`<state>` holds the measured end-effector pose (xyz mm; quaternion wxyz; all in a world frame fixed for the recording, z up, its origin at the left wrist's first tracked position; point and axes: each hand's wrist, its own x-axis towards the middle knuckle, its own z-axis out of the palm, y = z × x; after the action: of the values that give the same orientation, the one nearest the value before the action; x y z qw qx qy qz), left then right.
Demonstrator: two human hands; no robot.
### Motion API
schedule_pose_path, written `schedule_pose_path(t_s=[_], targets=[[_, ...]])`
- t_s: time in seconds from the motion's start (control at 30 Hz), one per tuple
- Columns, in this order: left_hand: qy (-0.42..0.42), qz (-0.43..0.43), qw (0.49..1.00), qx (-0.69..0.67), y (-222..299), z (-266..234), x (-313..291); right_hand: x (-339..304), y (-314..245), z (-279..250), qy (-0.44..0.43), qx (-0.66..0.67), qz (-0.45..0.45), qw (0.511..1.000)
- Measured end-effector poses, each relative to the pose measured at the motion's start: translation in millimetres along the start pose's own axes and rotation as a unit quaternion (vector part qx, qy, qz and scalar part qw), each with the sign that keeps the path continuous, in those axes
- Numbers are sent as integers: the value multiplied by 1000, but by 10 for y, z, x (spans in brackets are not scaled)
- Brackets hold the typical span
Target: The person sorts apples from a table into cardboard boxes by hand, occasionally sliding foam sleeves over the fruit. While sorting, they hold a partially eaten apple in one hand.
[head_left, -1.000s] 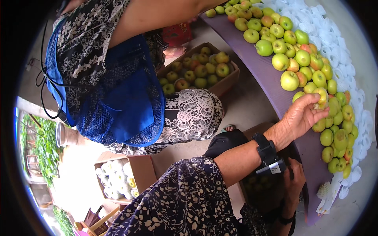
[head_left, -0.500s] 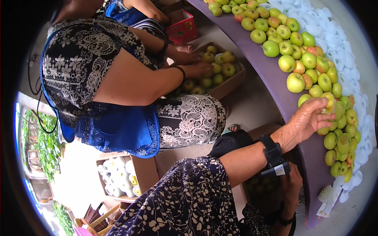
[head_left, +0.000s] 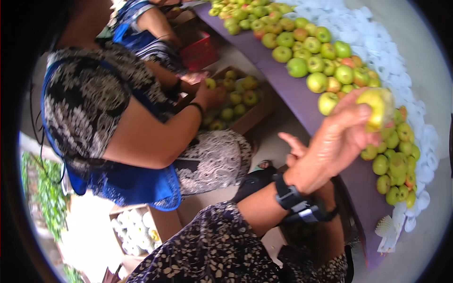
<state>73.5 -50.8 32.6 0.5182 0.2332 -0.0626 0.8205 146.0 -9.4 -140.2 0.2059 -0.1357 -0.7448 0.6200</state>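
Note:
My left hand grips a yellow-green apple, thumb on its near side. A pale, translucent edge shows along the apple's right, too blurred to make out. The hand is raised over the rows of green and reddish apples on the purple-covered table. My right hand shows behind my left forearm, fingers stretched out and apart. I see nothing in those fingers; the rest of that hand is hidden. Black bands with small devices are strapped on my wrists.
White foam nets line the apples' far side. A co-worker in a blue apron sits at left, hands at a cardboard box of apples. Another box holds net-wrapped fruit. A red crate stands farther back.
My left hand has lifted the apple off the row, up and nearer. My right hand has come up from below to behind my left forearm. The view has shifted; the co-worker's hand now holds an apple.

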Motion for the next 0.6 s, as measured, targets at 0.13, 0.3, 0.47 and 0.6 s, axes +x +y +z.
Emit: schedule_pose_path(t_s=[0.13,0.3,0.47,0.6], targets=[[29,-67,997,14,95,-151,-19,-87,365,265,80,197,31,977],[2,-149,985,-81,3,-200,-70,-720,-285,-286,-59,-328,76,940],[-41,-260,956,-132,-440,9,-102,-1396,-231,-536,-43,-270,213,938],[-94,-317,938,-105,-789,216,-196,-1801,79,-663,58,-282,136,948]])
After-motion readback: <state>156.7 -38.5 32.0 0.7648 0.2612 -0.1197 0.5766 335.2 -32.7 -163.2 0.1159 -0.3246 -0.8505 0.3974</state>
